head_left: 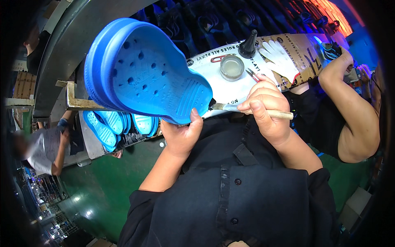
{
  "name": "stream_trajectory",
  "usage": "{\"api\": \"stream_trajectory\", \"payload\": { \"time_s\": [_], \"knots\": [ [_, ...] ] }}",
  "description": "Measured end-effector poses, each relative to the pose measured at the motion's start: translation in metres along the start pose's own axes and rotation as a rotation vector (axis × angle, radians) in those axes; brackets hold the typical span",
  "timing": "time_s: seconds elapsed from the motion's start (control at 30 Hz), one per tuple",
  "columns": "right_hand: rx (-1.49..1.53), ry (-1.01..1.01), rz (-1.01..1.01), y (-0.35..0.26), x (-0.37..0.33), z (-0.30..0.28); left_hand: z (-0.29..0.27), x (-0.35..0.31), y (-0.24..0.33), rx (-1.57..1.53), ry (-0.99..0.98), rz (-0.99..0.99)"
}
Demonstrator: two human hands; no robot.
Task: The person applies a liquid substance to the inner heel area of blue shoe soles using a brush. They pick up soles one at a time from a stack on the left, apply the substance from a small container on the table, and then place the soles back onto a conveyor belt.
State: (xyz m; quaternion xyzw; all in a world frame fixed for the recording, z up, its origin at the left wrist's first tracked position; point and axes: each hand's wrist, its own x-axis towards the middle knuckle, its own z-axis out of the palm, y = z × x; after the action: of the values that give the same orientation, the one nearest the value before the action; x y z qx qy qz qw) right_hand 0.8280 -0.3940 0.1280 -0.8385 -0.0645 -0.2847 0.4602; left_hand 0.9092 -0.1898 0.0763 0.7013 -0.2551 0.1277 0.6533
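My left hand (183, 133) grips a large blue foam shoe sole (140, 78) by its narrow heel end, the thumb on the inner face. The sole is tilted, with dark holes over its broad part and ridges toward the heel. In my right hand (267, 109) is a slim brush (279, 114) with a pale wooden handle, pinched between thumb and fingers. Its dark bristles meet the sole's heel edge. Just beyond my right hand stand a small round glass jar (232, 68) of cloudy liquid and a pair of red-handled snips (252, 75).
A black cone-tipped bottle (248, 45), a red clip-like tool (222, 58) and white gloves (279, 57) lie on the cardboard-covered bench (207, 55). Several blue soles (111, 123) rest at left, beside a metal frame (73, 99). Another person's arm (349, 94) reaches in from the right.
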Motion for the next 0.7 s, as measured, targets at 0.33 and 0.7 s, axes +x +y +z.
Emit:
{"api": "stream_trajectory", "payload": {
  "time_s": [0.33, 0.7],
  "knots": [
    [-0.026, -0.064, -0.009, -0.006, 0.002, 0.003, -0.004, -0.001, -0.008, 0.031, -0.072, 0.177],
    [-0.147, -0.033, -0.076, -0.006, 0.004, 0.009, -0.014, -0.007, -0.021, 0.148, -0.151, 0.269]
  ]
}}
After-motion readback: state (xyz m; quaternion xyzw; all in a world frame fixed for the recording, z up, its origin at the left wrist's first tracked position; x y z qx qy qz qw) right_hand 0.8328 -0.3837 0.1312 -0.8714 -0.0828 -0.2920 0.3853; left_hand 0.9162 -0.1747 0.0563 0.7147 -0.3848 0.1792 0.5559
